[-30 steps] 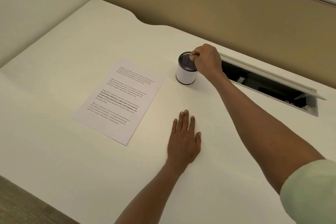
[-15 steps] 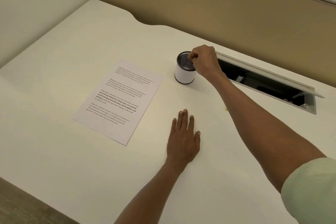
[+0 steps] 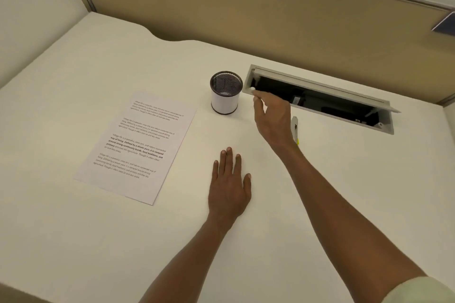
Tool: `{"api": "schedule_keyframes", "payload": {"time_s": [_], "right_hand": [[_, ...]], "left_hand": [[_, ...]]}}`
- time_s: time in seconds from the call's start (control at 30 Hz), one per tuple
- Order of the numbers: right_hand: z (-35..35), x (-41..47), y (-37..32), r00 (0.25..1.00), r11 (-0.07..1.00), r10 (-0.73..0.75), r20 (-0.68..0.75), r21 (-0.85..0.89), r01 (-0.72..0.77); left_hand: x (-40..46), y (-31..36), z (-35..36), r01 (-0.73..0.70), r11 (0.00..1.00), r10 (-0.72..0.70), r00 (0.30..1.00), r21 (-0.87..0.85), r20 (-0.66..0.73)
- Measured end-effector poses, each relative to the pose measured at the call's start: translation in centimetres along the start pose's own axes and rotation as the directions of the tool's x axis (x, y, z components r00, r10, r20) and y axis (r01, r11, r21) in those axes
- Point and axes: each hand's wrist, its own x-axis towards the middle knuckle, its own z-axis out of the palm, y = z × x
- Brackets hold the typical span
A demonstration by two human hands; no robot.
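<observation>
A round mesh pen cup (image 3: pixel 225 96) with a white band stands upright on the white desk (image 3: pixel 98 241), and nothing sticks out above its rim. My right hand (image 3: pixel 273 120) hovers just right of the cup with fingers loosely spread, holding nothing and apart from the cup. A white highlighter (image 3: pixel 294 128) with a yellow end lies on the desk beside my right wrist, partly hidden by it. My left hand (image 3: pixel 230 187) lies flat, palm down, on the desk in front of the cup. A printed sheet of paper (image 3: pixel 138 145) lies to the left.
An open cable hatch (image 3: pixel 320 103) with a raised lid is sunk into the desk behind my right hand. A tan partition wall (image 3: pixel 246 7) runs along the back edge of the desk.
My right hand has left the cup's rim, opened, and drawn back to the right. The highlighter now shows beside the wrist. My left hand stays flat.
</observation>
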Motion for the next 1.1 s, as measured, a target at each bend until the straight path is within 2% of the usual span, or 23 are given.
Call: {"api": "schedule_keyframes", "payload": {"time_s": [0.2, 0.37, 0.57, 0.7, 0.8, 0.87, 0.93, 1.1], "right_hand": [[-3.3, -8.5, 5.4, 0.994, 0.988, 0.104, 0.039, -0.123, -0.098], [-6.5, -14.2, 9.6, 0.977, 0.934, 0.214, -0.023, -0.287, -0.211], [-10.4, -19.3, 13.5, 0.907, 0.749, 0.396, -0.144, -0.52, -0.41], [-12.6, -21.1, 15.5, 0.784, 0.546, 0.577, -0.228, -0.606, -0.578], [-13.9, -21.0, 17.0, 0.699, 0.456, 0.656, -0.284, -0.59, -0.667], [-14.6, -20.5, 18.1, 0.678, 0.445, 0.68, -0.28, -0.578, -0.684], [-14.9, -19.6, 19.0, 0.69, 0.468, 0.678, -0.254, -0.575, -0.672], [-14.2, -17.2, 19.9, 0.774, 0.596, 0.62, -0.127, -0.566, -0.57]], "left_hand": [[0.1, 0.1, -0.3, 0.003, 1.0, -0.003, 1.0, -0.001, 0.011], [0.0, -0.2, -0.3, -0.006, 1.0, 0.006, 1.0, 0.008, 0.023], [0.1, -0.3, -0.3, -0.01, 1.0, 0.01, 0.999, -0.004, 0.036], [0.1, -0.3, -0.3, -0.012, 1.0, 0.011, 0.999, 0.003, 0.03], [0.1, -0.3, -0.2, -0.008, 1.0, 0.008, 0.999, 0.008, 0.036], [0.1, -0.3, -0.3, -0.004, 1.0, 0.003, 0.999, 0.012, 0.044], [0.1, -0.2, -0.3, -0.002, 1.0, 0.001, 0.999, 0.016, 0.049], [0.1, -0.3, -0.5, 0.006, 1.0, -0.007, 0.998, 0.023, 0.06]]}}
